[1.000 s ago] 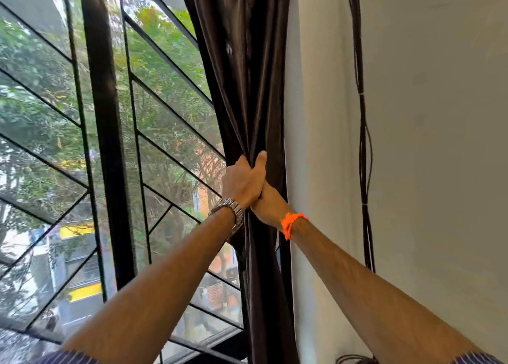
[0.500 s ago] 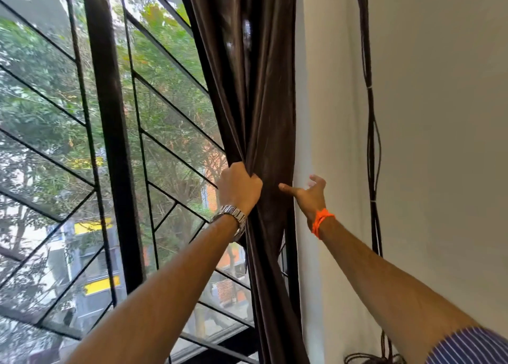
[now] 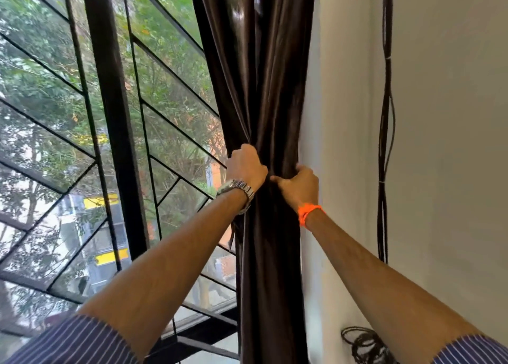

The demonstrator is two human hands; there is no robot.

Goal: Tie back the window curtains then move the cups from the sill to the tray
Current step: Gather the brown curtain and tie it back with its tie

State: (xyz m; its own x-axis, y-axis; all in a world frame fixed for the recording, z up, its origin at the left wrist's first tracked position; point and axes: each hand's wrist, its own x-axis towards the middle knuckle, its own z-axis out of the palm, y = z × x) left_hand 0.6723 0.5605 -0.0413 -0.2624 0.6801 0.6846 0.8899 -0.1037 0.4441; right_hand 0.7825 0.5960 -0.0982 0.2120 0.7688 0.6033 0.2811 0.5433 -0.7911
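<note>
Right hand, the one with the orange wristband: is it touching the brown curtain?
Touching. The head view shows the right hand curled round the gathered curtain at its wall-side edge.

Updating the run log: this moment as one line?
step: curtain tie-back | left hand: grips curtain | right hand: grips curtain, wall side | cups, tray: unseen

The white wall (image 3: 453,144) is carrying a bundle of black cables (image 3: 386,116) hanging down it. Near its foot a coil of black cable (image 3: 365,347) is lying just right of the curtain (image 3: 269,281); what is bearing it is hidden.
</note>
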